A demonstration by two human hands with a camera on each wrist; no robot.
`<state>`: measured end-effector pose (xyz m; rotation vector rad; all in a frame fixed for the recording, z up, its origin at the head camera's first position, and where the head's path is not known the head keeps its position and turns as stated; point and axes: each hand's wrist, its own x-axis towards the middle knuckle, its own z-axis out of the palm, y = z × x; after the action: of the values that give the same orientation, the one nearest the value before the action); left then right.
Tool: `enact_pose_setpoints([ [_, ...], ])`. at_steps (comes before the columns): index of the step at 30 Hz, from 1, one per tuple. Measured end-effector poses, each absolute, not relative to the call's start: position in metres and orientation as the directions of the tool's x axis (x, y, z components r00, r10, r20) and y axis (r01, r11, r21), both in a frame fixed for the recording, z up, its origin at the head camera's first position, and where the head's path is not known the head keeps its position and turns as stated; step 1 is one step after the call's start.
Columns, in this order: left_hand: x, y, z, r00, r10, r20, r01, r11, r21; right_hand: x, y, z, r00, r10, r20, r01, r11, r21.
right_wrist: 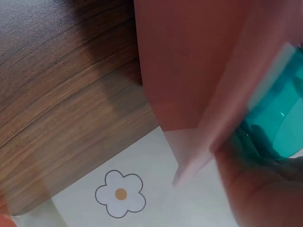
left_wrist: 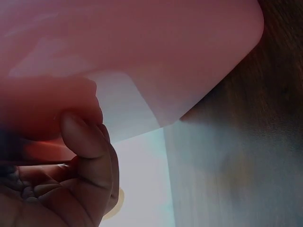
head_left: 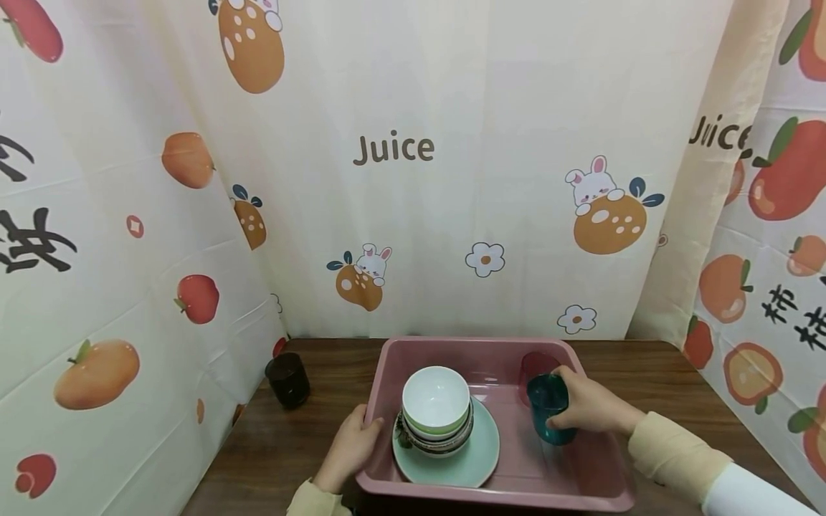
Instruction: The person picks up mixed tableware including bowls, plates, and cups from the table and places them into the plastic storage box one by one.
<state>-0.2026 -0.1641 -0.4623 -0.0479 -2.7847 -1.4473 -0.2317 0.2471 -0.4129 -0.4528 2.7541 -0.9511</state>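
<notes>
A pink rectangular basin (head_left: 516,473) stands on the wooden table. At its left wall, my left hand (head_left: 351,443) grips the rim, thumb on the inner side. My right hand (head_left: 589,403) holds a teal see-through cup (head_left: 550,423) inside the basin's right half, fingers round its upper part. The right wrist view shows the teal cup (right_wrist: 277,116) behind the basin wall. Just behind it is a red see-through cup (head_left: 532,364), partly hidden. In the left half, a stack of bowls (head_left: 436,400), white on top, sits on a pale green plate (head_left: 477,462).
A dark cup (head_left: 287,381) stands on the table left of the basin. The wooden table (head_left: 335,358) shows on both sides of the basin. Fruit-printed curtains (head_left: 419,236) hang behind the table and along its left and right sides.
</notes>
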Motion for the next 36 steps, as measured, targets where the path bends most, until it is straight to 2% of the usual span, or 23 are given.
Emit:
enact_pose_setpoints([
  [25, -0.203, -0.163, -0.461, -0.999, 0.037, 0.016, 0.034, 0.582, 0.812, -0.231, 0.238, -0.431, -0.942, -0.336, -0.002, -0.306, 0.862, -0.403],
  [36, -0.202, -0.163, -0.462, -0.999, 0.04, 0.012, 0.033, 0.577, 0.816, -0.23, 0.234, -0.426, -0.95, -0.312, -0.008, -0.284, 0.873, -0.396],
])
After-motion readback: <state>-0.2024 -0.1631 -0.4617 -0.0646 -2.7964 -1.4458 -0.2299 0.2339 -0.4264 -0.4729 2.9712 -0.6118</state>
